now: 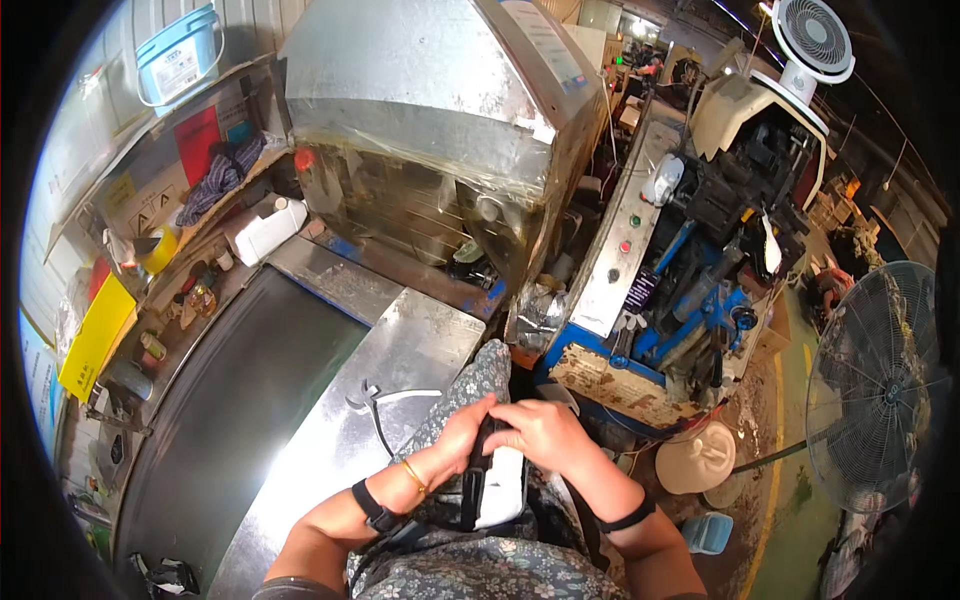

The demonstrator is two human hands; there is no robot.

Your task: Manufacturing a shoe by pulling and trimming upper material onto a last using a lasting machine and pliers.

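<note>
My left hand (463, 436) and my right hand (545, 436) meet in front of my lap, both with fingers closed. Between them is a dark, narrow piece (486, 436), gripped from both sides. Below the fingers, a white block-like thing (502, 490) with a black band (471, 500) beside it lies against my flowered apron (480, 565). Whether these parts are one object I cannot tell, as the hands cover the join. Left of my left hand, a thin white-and-black forked strip (378, 400) lies on the metal tabletop (300, 470).
A dark belt surface (240, 400) runs along the left, beside a cluttered shelf (190, 230). Ahead stands a large metal-hooded machine (420, 100). To the right are a blue-framed machine (640, 340), a pale bucket (695, 458) and a big fan (885, 385).
</note>
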